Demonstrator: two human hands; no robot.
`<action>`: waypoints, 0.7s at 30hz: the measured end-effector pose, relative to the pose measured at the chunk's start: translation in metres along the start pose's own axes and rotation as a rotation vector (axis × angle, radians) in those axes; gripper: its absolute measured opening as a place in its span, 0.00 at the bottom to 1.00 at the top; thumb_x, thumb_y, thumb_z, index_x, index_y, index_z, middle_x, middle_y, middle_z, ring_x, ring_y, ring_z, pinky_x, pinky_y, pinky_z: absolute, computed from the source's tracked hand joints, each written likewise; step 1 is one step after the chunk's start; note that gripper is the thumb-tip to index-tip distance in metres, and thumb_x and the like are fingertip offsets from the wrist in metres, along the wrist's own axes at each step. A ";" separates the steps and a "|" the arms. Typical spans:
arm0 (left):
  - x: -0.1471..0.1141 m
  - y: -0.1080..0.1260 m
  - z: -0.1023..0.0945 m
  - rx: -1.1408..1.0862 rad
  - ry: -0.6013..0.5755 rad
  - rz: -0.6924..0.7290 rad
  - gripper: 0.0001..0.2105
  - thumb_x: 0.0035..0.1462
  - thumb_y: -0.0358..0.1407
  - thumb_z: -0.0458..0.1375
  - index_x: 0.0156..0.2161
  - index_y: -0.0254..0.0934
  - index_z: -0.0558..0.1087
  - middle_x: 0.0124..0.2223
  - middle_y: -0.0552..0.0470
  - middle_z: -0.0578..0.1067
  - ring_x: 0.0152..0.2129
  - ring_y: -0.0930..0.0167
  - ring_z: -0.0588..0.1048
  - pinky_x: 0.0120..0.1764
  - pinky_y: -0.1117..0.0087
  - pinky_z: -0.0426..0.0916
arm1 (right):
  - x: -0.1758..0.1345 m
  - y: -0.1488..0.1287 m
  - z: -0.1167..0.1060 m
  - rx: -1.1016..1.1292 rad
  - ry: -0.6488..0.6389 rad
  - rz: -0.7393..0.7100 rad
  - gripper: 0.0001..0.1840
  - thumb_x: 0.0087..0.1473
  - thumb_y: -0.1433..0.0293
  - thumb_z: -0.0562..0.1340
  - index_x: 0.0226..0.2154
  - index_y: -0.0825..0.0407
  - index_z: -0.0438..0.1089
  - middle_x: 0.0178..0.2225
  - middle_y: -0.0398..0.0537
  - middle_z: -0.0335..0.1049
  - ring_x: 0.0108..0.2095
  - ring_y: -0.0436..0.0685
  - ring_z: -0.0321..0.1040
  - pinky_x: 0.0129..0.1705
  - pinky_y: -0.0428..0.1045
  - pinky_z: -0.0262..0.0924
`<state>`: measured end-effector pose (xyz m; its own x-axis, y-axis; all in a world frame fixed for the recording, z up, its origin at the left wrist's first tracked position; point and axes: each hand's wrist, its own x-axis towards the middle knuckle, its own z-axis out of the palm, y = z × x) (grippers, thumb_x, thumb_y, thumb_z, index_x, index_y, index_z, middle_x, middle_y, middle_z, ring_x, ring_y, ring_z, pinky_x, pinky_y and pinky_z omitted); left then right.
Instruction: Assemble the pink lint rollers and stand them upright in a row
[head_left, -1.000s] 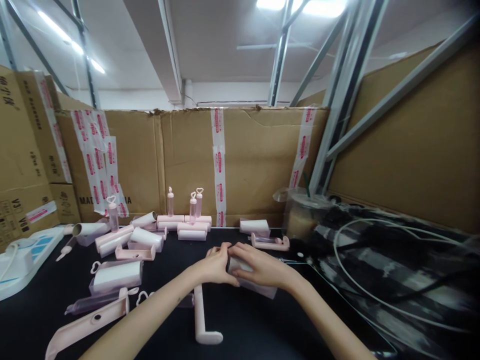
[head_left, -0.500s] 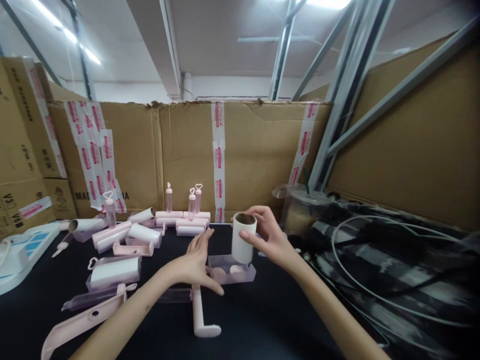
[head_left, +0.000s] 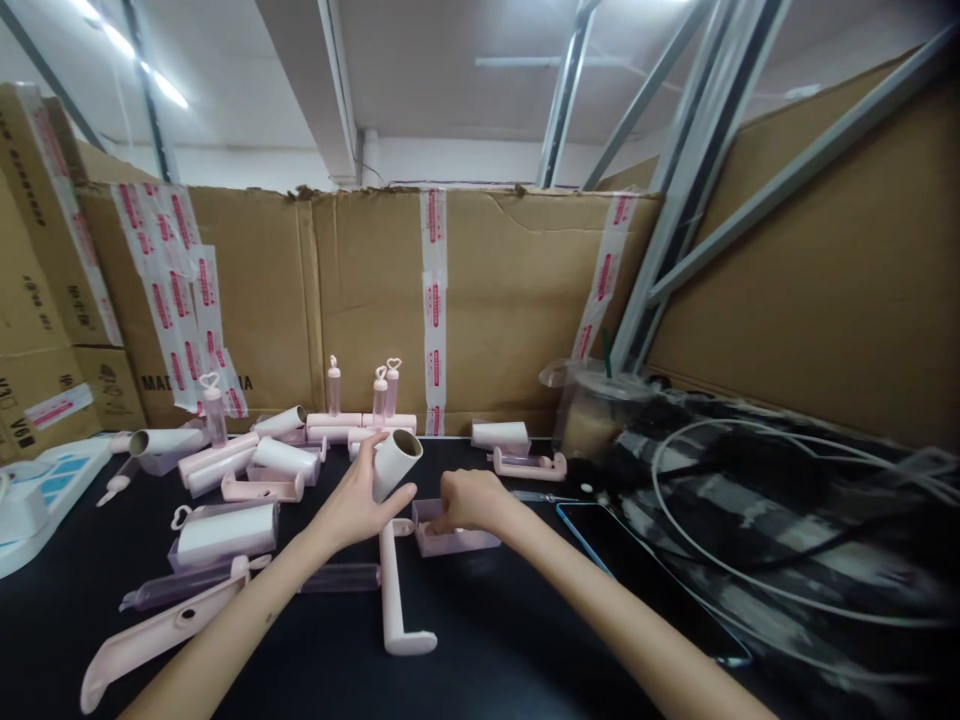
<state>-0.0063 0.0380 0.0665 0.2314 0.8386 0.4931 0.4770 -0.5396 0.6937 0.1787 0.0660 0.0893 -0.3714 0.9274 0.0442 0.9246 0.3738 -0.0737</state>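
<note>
My left hand [head_left: 352, 510] holds a white paper-covered roll [head_left: 396, 462], tilted with its hollow brown core facing up and right. To the right, my right hand [head_left: 474, 498] reaches down into a clear pinkish open box [head_left: 469, 542]. Its fingers are bent together over a small pale pink piece there; the fingertips are partly hidden, so what they hold cannot be made out. Just left of the box lies a pale pink bracket-shaped handle [head_left: 393, 600] with bent ends. A clear pinkish tube [head_left: 341, 577] lies beside it, partly behind my left forearm.
White rolls [head_left: 229, 535], pink brackets [head_left: 262, 488] and heart-topped tubes [head_left: 334, 388] crowd the left and back. A phone [head_left: 645, 580], a drink cup [head_left: 600, 410] and a white cable [head_left: 667, 510] lie right. A cardboard wall [head_left: 517, 300] closes the back.
The white roll has passed from my right hand to my left, which has closed around it. My right hand has moved down into the clear box.
</note>
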 end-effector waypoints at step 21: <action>-0.003 -0.014 0.012 0.237 -0.174 0.188 0.22 0.54 0.41 0.53 0.54 0.40 0.58 0.49 0.45 0.67 0.46 0.62 0.66 0.47 0.61 0.62 | -0.009 0.023 0.003 1.163 0.034 -0.127 0.24 0.41 0.52 0.64 0.29 0.56 0.65 0.21 0.44 0.70 0.20 0.50 0.69 0.24 0.45 0.64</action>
<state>-0.0038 0.0443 0.0491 0.4652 0.7373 0.4898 0.5910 -0.6706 0.4483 0.2028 0.0658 0.0843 -0.4369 0.8881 0.1425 0.2395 0.2676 -0.9333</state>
